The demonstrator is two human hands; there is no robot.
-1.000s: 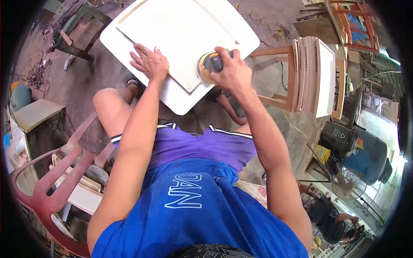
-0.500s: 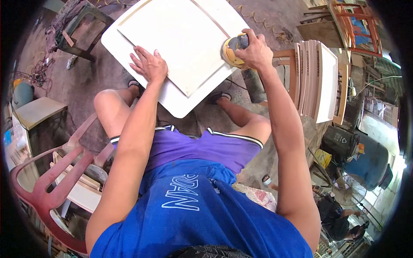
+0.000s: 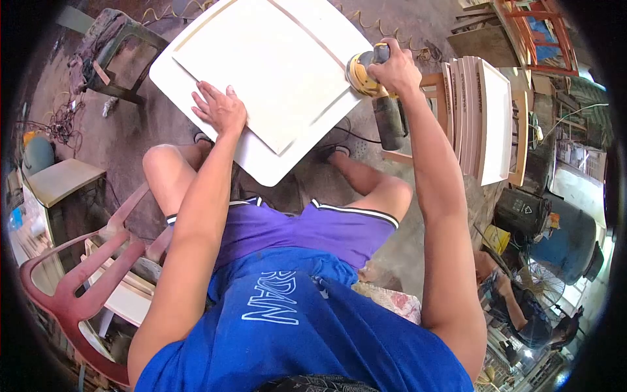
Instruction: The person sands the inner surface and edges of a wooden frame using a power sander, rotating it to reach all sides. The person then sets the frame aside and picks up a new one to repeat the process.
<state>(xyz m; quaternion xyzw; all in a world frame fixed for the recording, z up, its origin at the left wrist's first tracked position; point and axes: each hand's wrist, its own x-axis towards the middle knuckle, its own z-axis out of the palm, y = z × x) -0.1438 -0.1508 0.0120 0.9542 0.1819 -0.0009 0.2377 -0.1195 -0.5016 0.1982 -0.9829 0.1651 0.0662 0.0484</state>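
A pale rectangular panel [image 3: 268, 72] lies on a white table with rounded corners [image 3: 264, 171], above my knees. My left hand [image 3: 223, 112] rests flat on the panel's left edge, fingers spread. My right hand [image 3: 396, 68] is wrapped round the top of a yellow and black power sander [image 3: 366, 73]. The sander stands at the right edge of the panel and table, its dark dust canister [image 3: 390, 124] hanging toward me. Its underside is hidden.
Several framed panels [image 3: 494, 124] stand stacked at the right. A red plastic chair [image 3: 65, 287] is at lower left, a dark stool [image 3: 124, 52] at upper left. Another person [image 3: 529, 320] is at lower right, near a fan [image 3: 541, 282]. A coiled yellow hose [image 3: 385, 31] lies behind the table.
The sander and my right hand have shifted slightly right, and the canister shows more. My left hand appears slightly lower and further left. The other person has changed posture.
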